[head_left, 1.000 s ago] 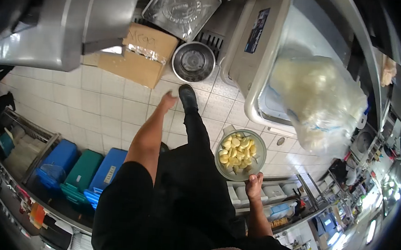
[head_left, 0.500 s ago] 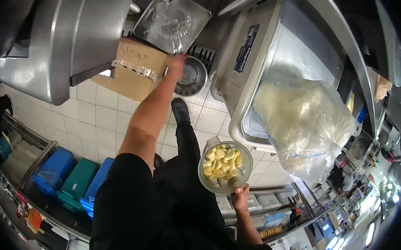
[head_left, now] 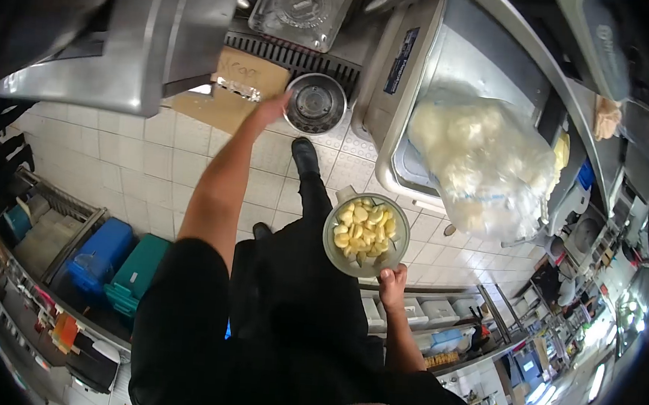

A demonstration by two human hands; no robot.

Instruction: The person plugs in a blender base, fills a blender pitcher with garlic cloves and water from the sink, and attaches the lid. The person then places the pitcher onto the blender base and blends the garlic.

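Observation:
My right hand (head_left: 392, 284) is closed at the near edge of a clear blender jar (head_left: 331, 244). Pale yellow peeled garlic cloves (head_left: 364, 224) lie inside, with bits of the metal blades showing among them. Stretched forward, my left hand (head_left: 273, 109) is slightly blurred, its fingertips right at the left rim of a round metal bowl (head_left: 316, 104) low on the floor. A flattened-looking cardboard box (head_left: 226, 105) with handwriting lies beside that hand, partly covered by the forearm. Beyond the bowl sits a square clear plastic lid or container (head_left: 301, 13).
On the right stands a large beige bin (head_left: 385, 124) holding a bulging clear plastic bag (head_left: 485, 161). Steel equipment (head_left: 132, 46) juts in from the left. Blue (head_left: 100, 254) and green boxes (head_left: 137, 274) sit on a rack at lower left. A dark drain grate (head_left: 267, 50) runs behind the bowl.
My left hand has moved slightly left and down from the square plastic piece to the bowl's left rim. The view has shifted; my right hand still holds the jar.

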